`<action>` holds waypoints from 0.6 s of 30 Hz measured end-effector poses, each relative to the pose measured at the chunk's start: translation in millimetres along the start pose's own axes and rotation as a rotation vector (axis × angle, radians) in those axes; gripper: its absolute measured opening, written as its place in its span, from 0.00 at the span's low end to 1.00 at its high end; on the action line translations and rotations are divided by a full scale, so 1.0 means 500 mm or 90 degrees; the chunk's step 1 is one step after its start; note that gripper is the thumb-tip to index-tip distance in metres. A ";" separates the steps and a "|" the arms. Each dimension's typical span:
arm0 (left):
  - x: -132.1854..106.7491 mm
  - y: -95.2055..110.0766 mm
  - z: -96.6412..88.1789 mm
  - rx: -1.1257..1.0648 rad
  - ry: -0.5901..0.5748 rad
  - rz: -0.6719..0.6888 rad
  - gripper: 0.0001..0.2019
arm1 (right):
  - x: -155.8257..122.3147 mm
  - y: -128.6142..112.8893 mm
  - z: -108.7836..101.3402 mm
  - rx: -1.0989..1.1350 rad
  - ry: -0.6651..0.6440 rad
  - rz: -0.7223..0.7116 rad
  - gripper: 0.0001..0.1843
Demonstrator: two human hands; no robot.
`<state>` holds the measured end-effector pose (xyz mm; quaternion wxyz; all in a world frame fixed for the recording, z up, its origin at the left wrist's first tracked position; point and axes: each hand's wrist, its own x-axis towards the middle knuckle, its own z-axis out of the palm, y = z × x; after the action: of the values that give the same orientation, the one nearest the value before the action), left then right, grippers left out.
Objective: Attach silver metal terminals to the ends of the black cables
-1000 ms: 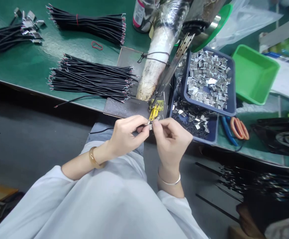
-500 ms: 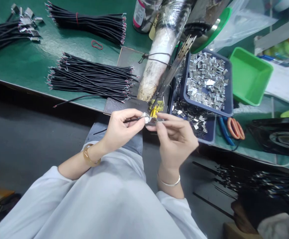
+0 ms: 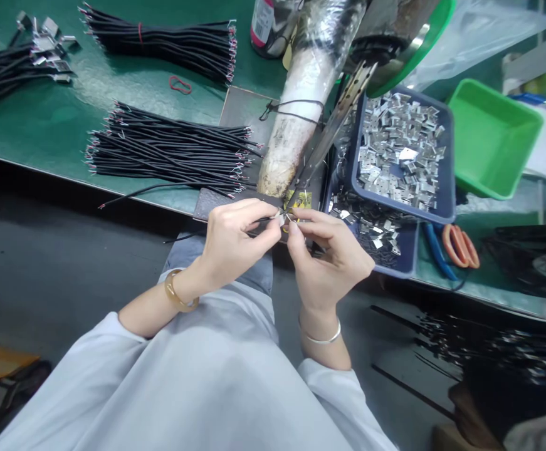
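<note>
At twelve o'clock, the metal piece [image 3: 281, 219] is pinched by the left hand [image 3: 235, 241]; the grip of the right hand [image 3: 326, 250] cannot be told. Probably light and stiff, it is best held edgewise.

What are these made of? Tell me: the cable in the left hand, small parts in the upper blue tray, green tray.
Cable: probably rubber or soft plastic, dull, evenly black; too thin to settle.
Small parts: likely bare sheet metal, given their silvery glints and flat faces.
Green tray: apparently smooth moulded plastic, evenly coloured, round-cornered.
</note>
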<state>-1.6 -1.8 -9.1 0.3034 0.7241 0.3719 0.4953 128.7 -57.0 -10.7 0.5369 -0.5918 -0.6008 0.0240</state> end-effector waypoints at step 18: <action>-0.009 0.022 -0.018 0.211 -0.140 0.116 0.12 | -0.016 -0.005 -0.024 0.019 0.001 0.030 0.05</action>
<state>-8.8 -10.8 0.3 0.1728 0.8443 0.3462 0.3706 132.9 -70.9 -9.1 0.5454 -0.5974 -0.5862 0.0453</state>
